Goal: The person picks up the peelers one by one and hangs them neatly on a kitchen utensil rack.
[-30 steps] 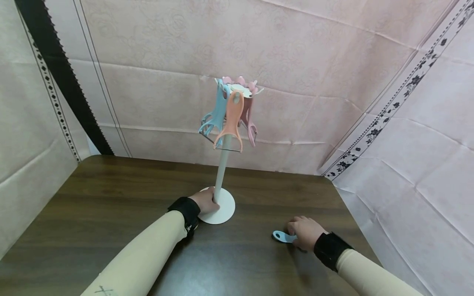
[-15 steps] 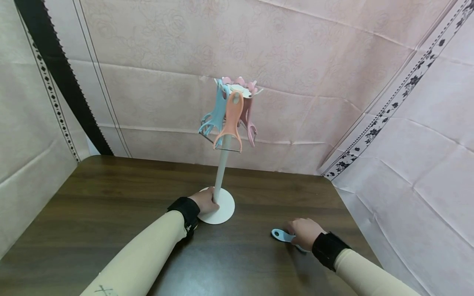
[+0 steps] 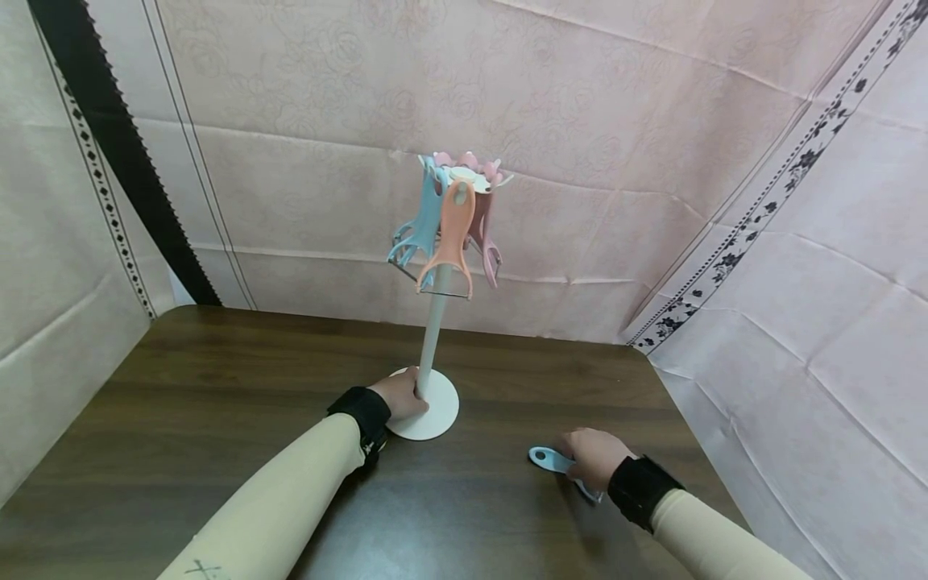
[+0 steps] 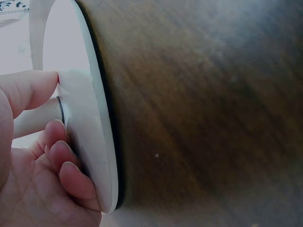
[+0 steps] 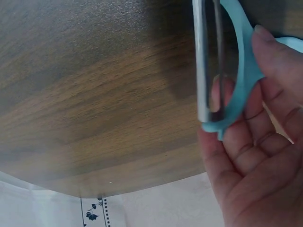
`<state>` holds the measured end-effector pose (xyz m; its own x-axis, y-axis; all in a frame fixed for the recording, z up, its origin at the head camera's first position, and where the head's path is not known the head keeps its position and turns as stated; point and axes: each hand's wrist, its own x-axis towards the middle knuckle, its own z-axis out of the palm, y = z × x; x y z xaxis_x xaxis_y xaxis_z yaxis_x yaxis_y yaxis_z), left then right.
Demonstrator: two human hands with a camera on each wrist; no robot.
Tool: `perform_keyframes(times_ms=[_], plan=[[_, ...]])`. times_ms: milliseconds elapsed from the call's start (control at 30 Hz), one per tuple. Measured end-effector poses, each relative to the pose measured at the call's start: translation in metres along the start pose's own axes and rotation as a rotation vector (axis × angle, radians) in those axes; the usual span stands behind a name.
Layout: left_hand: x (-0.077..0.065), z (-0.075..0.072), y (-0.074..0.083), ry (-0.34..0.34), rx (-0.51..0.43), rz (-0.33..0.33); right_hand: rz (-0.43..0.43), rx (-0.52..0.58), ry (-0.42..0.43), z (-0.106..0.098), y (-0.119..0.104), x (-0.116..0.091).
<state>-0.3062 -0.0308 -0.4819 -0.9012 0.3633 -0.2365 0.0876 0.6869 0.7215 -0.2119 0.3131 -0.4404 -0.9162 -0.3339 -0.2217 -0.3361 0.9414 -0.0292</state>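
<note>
A white stand with a round base [image 3: 439,408] and upright pole [image 3: 432,334] stands on the table. From its top hang several Y-shaped peelers: blue [image 3: 429,211], orange [image 3: 455,225] and pink [image 3: 487,234]. My left hand [image 3: 400,394] grips the foot of the pole; in the left wrist view its thumb and fingers curl round the pole against the base [image 4: 87,123]. At the right, my right hand [image 3: 596,457] holds a light blue peeler [image 3: 548,459] by its handle, low over the table. Its metal blade [image 5: 201,61] shows in the right wrist view.
The dark wooden table [image 3: 239,387] has rounded back corners. A pale patterned cloth [image 3: 326,97] hangs behind it, and more cloth [image 3: 819,338] hangs on the right. A black strip [image 3: 123,145] runs down the back left.
My right hand has shifted slightly left with the blue peeler and turned it, so more of the head end shows below the fingers. The left hand stays on the stand.
</note>
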Motion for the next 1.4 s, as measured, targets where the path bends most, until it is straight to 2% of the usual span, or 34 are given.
perform_keyframes(times_ms=[167,367,500,667,967,1233,1400], plan=[[0.003,0.001,-0.002,0.005,0.002,0.003,-0.052,0.012,0.025,0.000,0.001,-0.001],[0.004,0.002,-0.003,0.002,0.004,0.002,-0.247,0.013,0.082,-0.004,0.006,0.005],[0.005,0.002,-0.003,0.003,0.008,0.007,-0.304,0.084,0.155,-0.018,0.003,0.009],[0.005,0.002,-0.003,0.001,0.007,-0.004,-0.277,0.131,0.295,-0.044,-0.002,0.016],[0.005,0.002,-0.004,-0.008,-0.007,-0.014,-0.223,0.343,0.517,-0.109,-0.021,0.025],[0.005,0.002,-0.004,-0.003,-0.004,0.003,-0.158,0.461,0.625,-0.146,-0.037,0.021],[0.006,0.002,-0.006,-0.003,-0.010,0.005,-0.193,0.610,0.683,-0.170,-0.049,0.024]])
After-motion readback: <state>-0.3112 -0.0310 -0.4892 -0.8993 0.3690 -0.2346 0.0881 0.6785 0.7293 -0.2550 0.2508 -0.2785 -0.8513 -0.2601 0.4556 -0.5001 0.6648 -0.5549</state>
